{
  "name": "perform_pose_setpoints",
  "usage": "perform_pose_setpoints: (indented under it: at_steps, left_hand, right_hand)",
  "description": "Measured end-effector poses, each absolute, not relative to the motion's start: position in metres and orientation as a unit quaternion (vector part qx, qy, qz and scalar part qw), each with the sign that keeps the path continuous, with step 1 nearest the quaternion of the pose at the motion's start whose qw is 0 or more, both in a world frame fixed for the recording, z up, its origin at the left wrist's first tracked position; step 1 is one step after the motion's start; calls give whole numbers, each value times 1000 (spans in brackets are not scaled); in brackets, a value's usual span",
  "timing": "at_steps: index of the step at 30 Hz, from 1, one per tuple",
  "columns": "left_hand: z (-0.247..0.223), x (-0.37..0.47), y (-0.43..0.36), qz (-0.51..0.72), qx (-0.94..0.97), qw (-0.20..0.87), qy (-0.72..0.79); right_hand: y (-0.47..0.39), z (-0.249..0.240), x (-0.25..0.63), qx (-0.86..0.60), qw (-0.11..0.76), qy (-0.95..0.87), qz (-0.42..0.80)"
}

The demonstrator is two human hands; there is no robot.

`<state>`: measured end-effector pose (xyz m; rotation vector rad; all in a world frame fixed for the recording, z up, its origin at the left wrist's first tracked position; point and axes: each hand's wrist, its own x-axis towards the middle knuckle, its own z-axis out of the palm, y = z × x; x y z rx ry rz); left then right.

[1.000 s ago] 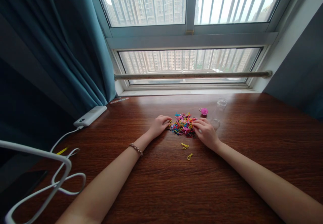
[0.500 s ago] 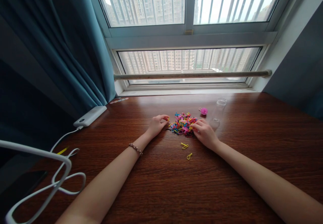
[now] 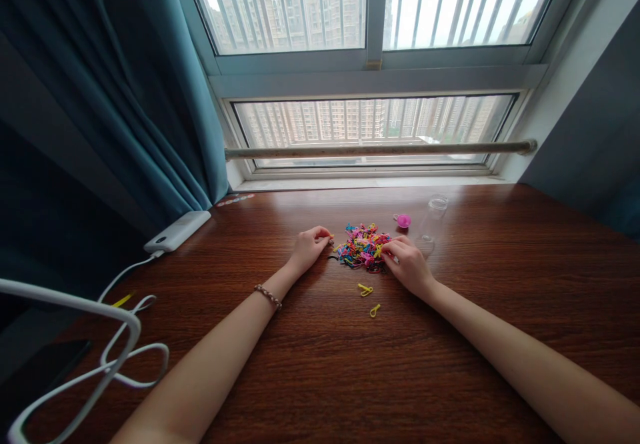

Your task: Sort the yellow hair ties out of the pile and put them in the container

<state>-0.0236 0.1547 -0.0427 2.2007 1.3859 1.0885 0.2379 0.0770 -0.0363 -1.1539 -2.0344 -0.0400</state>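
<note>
A heap of small elastic hair ties point(image 3: 359, 247) in many colours lies on the brown wooden table point(image 3: 320, 371). At its left edge my left hand point(image 3: 310, 247) is closed in a pinch, with a bit of yellow hair tie point(image 3: 331, 236) showing at the fingertips. My right hand point(image 3: 407, 264) is at the heap's right side, its thumb and fingers pinched on a yellow hair tie point(image 3: 379, 251). Nearer to me, several yellow hair ties point(image 3: 366, 291) lie apart from the heap, one of them point(image 3: 375, 311) by itself.
Behind my right hand stands a clear plastic jar point(image 3: 436, 217), with a pink lid point(image 3: 403, 221) beside it. A white power bank point(image 3: 177, 231) with a looped white cable point(image 3: 135, 321) is at the left by the blue curtain point(image 3: 165, 97). A metal bar point(image 3: 380, 151) crosses the window.
My left hand has drawn slightly left, away from the heap's edge. My right hand has shifted a little, and more of the yellow hair tie shows at its fingertips.
</note>
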Motion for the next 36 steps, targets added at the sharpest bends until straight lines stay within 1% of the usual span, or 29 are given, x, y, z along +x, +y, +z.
perform_pose_setpoints:
  at_steps: [8,11,16,19,21,24,26,29,31,33,34,36]
  left_hand:
    - [-43,-24,156,394,771,122,486]
    - [-42,-24,156,401,768,126,483]
    - [-41,-24,155,400,759,132,496]
    - [-41,-23,155,408,752,141,498]
    - [-39,-22,154,415,746,152,498]
    - [-32,-20,150,410,751,198,479]
    - [-25,-17,145,376,766,280,440]
    - [-16,-12,135,282,781,424,363]
    - [-13,-9,131,231,785,468,335]
    - [-14,-6,130,223,788,461,342]
    - [-15,-6,131,237,790,437,359]
    - [-19,-7,135,286,792,352,409]
  right_hand:
    - [78,-36,239,-443,412,-796,-15]
    - [74,-30,236,-398,411,-820,-4]
    - [56,-18,225,-269,352,-896,-13]
    - [49,-16,221,-230,321,-919,-22]
    - [52,-19,223,-249,341,-906,-27]
    - [62,-25,231,-334,408,-849,-36]
    - [70,-29,236,-395,436,-808,-36]
    - [80,-35,242,-456,450,-768,-18]
    - [83,-39,244,-480,450,-754,-2]
    - [85,-41,245,-493,448,-746,9]
    - [85,-42,245,-495,447,-745,12]
    - [84,-42,244,-487,440,-754,16]
